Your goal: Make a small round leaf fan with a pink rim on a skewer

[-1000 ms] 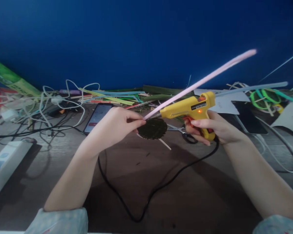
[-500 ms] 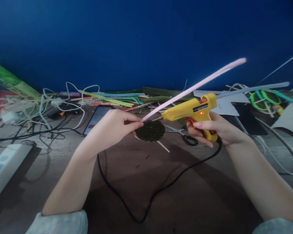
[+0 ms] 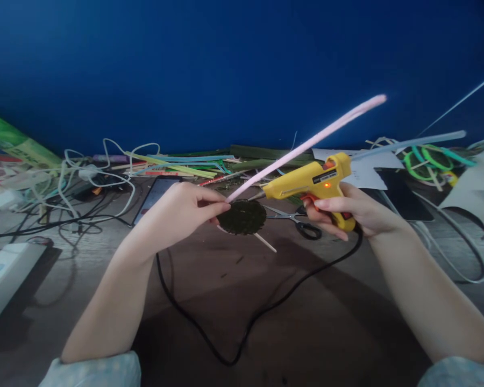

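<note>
- Head view: a cord loops across the table.
- The left hand pinches a pink stem beside a dark disc.
- The right hand grips a glue gun, nozzle by the disc.
- Scissors lie near; strips line the wall.

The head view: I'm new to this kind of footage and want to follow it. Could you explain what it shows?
There's no machine here: these are a person's two bare hands, seen from a camera worn on the head, looking forward and down. The left hand pinches a pink strip beside a dark round disc. The right hand grips a yellow glue gun, its nozzle near the disc; whether they touch is unclear. On the table lie scissors, a phone and a white power strip.
</note>
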Available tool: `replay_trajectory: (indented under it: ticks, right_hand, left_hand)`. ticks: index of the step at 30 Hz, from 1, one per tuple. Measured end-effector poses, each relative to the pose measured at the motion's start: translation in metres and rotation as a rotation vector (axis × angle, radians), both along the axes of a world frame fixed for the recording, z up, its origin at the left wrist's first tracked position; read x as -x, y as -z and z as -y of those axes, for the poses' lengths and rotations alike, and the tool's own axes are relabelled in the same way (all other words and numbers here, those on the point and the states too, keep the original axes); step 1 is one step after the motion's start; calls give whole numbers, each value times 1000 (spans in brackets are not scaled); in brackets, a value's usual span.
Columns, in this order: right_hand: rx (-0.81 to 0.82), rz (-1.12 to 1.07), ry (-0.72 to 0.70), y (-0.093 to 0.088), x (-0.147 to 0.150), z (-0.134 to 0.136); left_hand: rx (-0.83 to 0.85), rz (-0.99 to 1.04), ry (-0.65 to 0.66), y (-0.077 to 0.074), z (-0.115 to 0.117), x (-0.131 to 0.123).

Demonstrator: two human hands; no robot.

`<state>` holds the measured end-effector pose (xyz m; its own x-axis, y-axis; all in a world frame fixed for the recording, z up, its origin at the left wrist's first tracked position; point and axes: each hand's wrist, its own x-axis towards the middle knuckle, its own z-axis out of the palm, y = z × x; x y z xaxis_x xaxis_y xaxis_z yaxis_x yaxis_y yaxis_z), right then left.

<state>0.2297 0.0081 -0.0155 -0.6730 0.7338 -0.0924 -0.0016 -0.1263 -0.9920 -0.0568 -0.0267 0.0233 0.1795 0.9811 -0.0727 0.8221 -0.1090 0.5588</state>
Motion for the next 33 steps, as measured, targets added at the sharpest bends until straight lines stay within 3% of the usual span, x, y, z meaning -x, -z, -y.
replay_trajectory:
  ticks: [33]
  right_hand:
    - [-1,57,-9,-1,-9,-4]
  left_hand:
    - [71,-21,-36,-1,-3,0]
